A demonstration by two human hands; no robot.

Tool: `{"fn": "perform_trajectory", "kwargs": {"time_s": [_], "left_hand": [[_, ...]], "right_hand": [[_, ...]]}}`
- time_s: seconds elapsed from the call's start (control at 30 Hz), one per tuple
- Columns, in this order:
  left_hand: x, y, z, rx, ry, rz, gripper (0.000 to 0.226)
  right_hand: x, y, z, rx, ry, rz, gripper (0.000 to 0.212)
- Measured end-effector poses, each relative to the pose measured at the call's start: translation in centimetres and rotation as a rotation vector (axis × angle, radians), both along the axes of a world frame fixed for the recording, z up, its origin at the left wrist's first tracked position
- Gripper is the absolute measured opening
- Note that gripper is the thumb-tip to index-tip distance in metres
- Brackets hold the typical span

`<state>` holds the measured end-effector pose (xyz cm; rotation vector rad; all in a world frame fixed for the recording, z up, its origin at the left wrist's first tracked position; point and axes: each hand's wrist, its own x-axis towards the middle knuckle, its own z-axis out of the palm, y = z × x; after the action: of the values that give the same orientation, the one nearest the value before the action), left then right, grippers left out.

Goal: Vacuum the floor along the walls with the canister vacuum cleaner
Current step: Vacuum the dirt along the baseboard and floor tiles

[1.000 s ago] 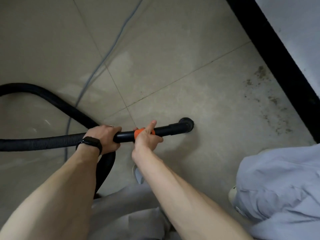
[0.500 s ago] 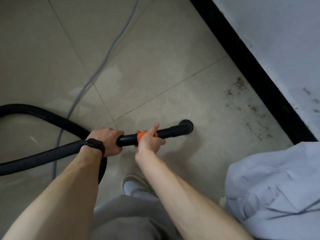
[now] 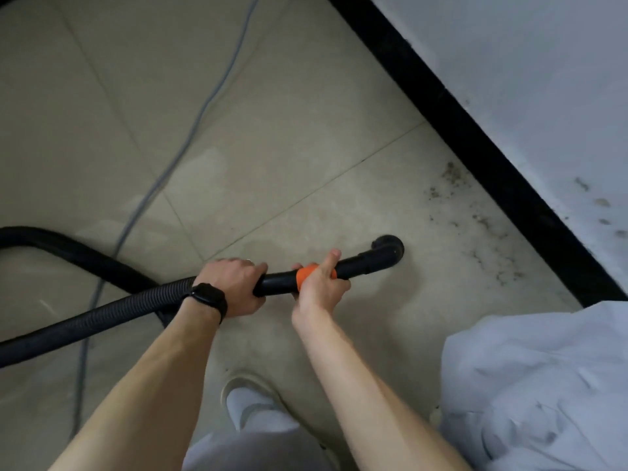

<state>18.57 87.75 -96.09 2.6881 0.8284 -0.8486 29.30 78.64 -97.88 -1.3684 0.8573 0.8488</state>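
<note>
View from above, down a person's two bare forearms onto a beige tiled floor (image 3: 306,96). At far left, a black ribbed vacuum hose (image 3: 85,317) enters from the frame edge and rises to the right; a second, smooth stretch of it curves in behind from higher on the left. A thin grey cable (image 3: 195,122) lies on the tiles, running from the top of the frame down to the lower left and passing under the hose.

The left hand (image 3: 234,287), with a black watch (image 3: 207,299) at the wrist, grips the point where the hose meets the rigid black wand (image 3: 278,282), its fingers wrapped over the top. Just beside it to the right, the right hand (image 3: 319,290) holds an orange collar (image 3: 306,273) on the wand, fingers curled round it and the thumb lying straight along the tube. Below the hands, a pale shoe (image 3: 244,402) and grey trousers (image 3: 255,450) show.

The wand ends in a round black elbow nozzle (image 3: 387,249), low over the tile; whether it touches the floor cannot be told. To its right, dark specks of dirt (image 3: 475,215) are scattered over the tile next to a black baseboard (image 3: 475,137), which runs diagonally beneath a pale wall (image 3: 543,79). The nozzle is near the specks and apart from the baseboard. At lower right lies crumpled pale bluish cloth (image 3: 543,385).
</note>
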Motion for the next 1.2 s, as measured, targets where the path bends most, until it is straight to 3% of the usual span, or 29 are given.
{"fn": "perform_trajectory", "kwargs": {"time_s": [0.13, 0.43, 0.8, 1.2], "left_hand": [[5.0, -1.8, -2.4, -0.026, -0.091, -0.017, 0.026], [8.0, -6.0, -5.6, -0.167, -0.224, 0.187, 0.024], [11.7, -4.1, -7.0, -0.15, -0.244, 0.167, 0.02], [16.2, -2.5, -7.1, -0.144, -0.29, 0.134, 0.019]], "right_hand": [[5.0, -1.1, -2.0, 0.075, -0.109, -0.035, 0.038], [9.8, -2.7, -4.3, 0.037, -0.259, 0.074, 0.037], [12.9, -1.2, -4.1, -0.022, -0.316, 0.155, 0.039], [17.0, 0.3, -3.6, -0.032, -0.347, 0.095, 0.038]]}}
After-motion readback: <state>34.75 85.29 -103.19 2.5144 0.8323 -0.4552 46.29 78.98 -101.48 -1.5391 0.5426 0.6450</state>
